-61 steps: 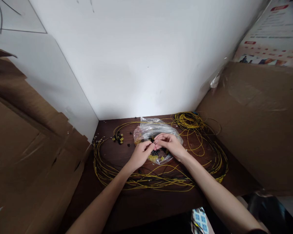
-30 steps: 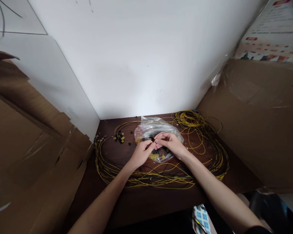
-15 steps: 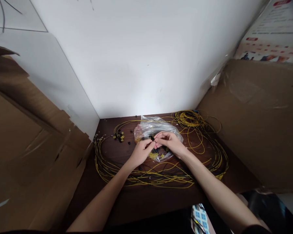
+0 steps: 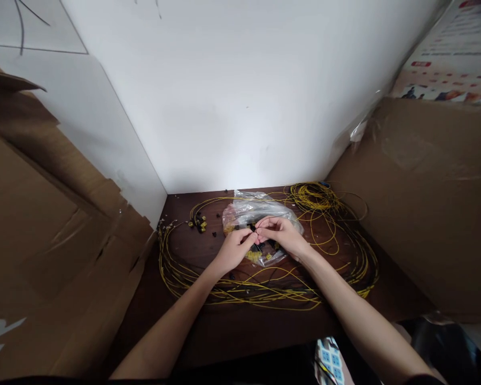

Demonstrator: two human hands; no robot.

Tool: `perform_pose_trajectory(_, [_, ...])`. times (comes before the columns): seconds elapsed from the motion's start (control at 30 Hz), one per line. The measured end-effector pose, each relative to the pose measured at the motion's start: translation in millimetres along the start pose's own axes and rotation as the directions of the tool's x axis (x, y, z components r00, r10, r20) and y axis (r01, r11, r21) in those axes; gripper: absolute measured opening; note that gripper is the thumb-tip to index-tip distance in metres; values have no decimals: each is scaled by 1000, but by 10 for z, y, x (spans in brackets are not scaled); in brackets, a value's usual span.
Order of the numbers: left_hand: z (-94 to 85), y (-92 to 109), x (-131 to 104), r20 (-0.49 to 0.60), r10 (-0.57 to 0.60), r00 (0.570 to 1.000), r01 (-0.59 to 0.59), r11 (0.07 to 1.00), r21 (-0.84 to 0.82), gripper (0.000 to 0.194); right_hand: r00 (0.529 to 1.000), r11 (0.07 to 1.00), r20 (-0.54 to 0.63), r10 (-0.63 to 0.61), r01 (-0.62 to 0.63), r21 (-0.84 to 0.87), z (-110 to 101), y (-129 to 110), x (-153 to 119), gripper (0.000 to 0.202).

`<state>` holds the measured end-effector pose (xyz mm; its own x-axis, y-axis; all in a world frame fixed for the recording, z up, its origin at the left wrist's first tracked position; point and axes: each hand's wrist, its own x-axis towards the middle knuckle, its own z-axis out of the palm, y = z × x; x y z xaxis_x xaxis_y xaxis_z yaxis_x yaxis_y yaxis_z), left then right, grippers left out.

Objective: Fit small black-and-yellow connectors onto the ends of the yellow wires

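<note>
My left hand [image 4: 236, 247] and my right hand [image 4: 278, 234] meet fingertip to fingertip above a clear plastic bag [image 4: 246, 206]. Both are pinched closed. Whatever sits between the fingertips is too small and too covered to name; a thin dark strand shows close by. In the bag's mouth, under the hands, lie small yellow pieces [image 4: 253, 256] and some black ones. Yellow and black wires [image 4: 264, 294] run in a wide loop around the bag and pass beneath both forearms.
A tangled coil of yellow wire [image 4: 315, 197] lies at the back right. Small black and yellow connectors [image 4: 200, 223] are left of the bag. Cardboard stands at the left [image 4: 64, 214] and right [image 4: 417, 203], with a white wall [image 4: 240, 107] behind. A power strip [image 4: 331, 361] is below the table edge.
The whole view has shifted slightly, so the scene sits a little further right. My hands stay pinched together over the bag, with barely any movement of the fingers.
</note>
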<state>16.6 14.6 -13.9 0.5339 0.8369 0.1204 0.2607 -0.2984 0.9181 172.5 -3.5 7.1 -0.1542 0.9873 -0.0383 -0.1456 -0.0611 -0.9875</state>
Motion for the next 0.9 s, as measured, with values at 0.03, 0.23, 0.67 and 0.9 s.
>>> perform_pose_trajectory(0.03, [0,3,0,-2,-3,1000,3,1000,1,31,1000,1000,-3,0,0,-2,-1,3,1,27])
perform_pose_trajectory(0.23, [4,27,-1,-18,-18,1000,18,1000,4,31,1000,1000,1,2,-2,-4,-2,12,4,28])
perform_pose_trajectory(0.67, [-7,9,0,-1,13,1000,-13,1000,26,32,1000,1000,0,-11,11,-6,-5,26,19,23])
perform_pose_trajectory(0.9, [-21,19,-8,6,-29,1000,29,999,25,32,1000,1000,17,-4,4,16,-6,19,-1,22])
